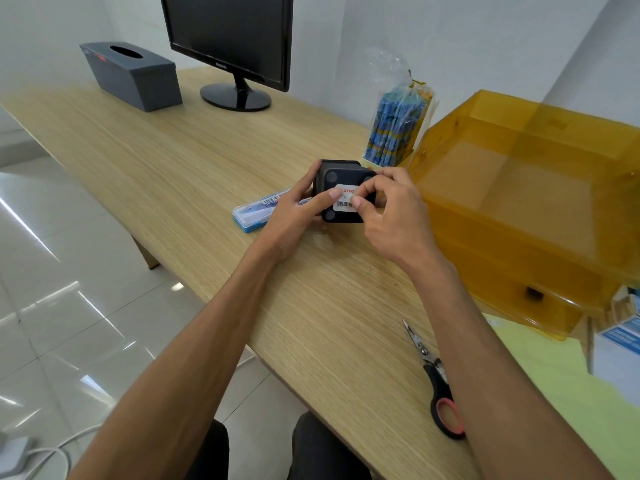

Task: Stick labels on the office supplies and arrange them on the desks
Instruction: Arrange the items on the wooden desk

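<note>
The left hand (294,216) is gripping a black box (341,168) over the table (173,150), thumb pressing its white label (343,205), while the right hand (391,216) is, I think, pinching the label.

The white label (344,203) on the black box (341,169) shows red letters "OYKO", their start covered, above a barcode with digits too small to read. The monitor (228,36) bezel bears an illegible brand mark. A barcode sticker (272,199) sits on the blue case (247,220).
</note>
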`<action>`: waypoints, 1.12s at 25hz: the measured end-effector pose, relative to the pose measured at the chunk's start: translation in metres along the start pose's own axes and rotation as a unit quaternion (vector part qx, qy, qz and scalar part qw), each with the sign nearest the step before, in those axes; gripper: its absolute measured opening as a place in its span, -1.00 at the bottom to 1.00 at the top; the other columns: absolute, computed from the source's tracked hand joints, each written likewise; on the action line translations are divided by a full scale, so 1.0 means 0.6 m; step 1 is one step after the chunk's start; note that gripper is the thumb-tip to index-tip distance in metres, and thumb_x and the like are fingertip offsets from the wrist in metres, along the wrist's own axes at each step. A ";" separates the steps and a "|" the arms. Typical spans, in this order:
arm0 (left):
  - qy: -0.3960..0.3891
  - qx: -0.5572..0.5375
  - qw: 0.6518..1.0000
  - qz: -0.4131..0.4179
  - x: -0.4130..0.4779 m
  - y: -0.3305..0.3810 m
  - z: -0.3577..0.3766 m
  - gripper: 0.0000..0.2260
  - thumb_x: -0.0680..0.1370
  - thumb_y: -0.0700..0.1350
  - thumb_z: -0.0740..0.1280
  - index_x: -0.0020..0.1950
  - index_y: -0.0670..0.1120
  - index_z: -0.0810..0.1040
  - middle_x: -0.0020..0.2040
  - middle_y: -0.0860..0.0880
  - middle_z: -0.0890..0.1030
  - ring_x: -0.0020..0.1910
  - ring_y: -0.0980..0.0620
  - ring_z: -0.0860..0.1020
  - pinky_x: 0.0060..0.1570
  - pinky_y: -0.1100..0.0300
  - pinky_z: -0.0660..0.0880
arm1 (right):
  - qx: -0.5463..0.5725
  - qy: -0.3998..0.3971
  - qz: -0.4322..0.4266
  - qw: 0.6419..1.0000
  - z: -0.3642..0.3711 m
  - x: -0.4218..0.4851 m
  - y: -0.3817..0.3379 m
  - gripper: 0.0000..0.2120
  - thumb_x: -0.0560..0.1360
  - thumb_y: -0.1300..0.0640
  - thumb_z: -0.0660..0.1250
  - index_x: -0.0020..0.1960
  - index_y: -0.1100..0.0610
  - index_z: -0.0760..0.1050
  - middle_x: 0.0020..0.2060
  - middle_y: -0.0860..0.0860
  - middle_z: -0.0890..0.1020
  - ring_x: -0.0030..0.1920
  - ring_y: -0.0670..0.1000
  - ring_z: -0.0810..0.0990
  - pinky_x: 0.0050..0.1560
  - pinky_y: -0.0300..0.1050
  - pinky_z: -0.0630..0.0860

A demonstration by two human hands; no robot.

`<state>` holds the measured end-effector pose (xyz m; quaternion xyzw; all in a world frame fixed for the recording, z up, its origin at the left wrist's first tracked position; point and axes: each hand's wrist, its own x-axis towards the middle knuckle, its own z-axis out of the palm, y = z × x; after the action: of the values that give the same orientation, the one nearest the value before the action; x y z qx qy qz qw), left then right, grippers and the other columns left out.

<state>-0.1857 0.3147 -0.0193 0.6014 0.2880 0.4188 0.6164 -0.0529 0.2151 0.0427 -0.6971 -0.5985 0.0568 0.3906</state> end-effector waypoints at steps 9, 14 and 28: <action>-0.007 0.019 1.000 0.010 0.001 -0.004 -0.004 -0.18 0.34 0.05 0.53 0.54 0.15 0.24 0.27 -0.06 0.58 0.24 0.01 0.57 0.27 -0.03 0.50 | -0.017 0.009 -0.007 1.000 0.001 0.000 0.000 -0.96 0.54 0.07 0.36 -0.06 0.00 0.51 0.26 -0.05 0.42 0.19 -0.07 0.45 0.06 -0.20 0.47; 0.010 0.040 0.999 0.019 -0.002 -0.001 -0.002 -0.18 0.32 0.07 0.52 0.53 0.15 0.26 0.24 -0.03 0.60 0.25 0.07 0.55 0.19 0.14 0.53 | -0.008 0.036 -0.016 0.999 0.008 -0.001 0.003 -0.96 0.53 0.10 0.38 -0.05 0.07 0.56 0.25 -0.04 0.46 0.21 -0.10 0.44 0.07 -0.27 0.45; 0.011 0.033 0.999 0.022 -0.002 -0.003 -0.004 -0.23 0.36 0.03 0.52 0.52 0.15 0.29 0.25 -0.02 0.58 0.26 0.09 0.54 0.25 0.03 0.52 | 0.131 0.078 0.028 0.988 0.011 -0.003 0.000 -0.66 0.43 0.09 0.50 0.05 0.01 0.36 -0.10 -0.25 0.45 -0.05 -0.06 0.60 -0.24 -0.26 0.59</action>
<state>-0.1880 0.3152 -0.0216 0.6229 0.2951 0.4296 0.5834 -0.0571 0.2165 0.0374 -0.6591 -0.5338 0.0912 0.5219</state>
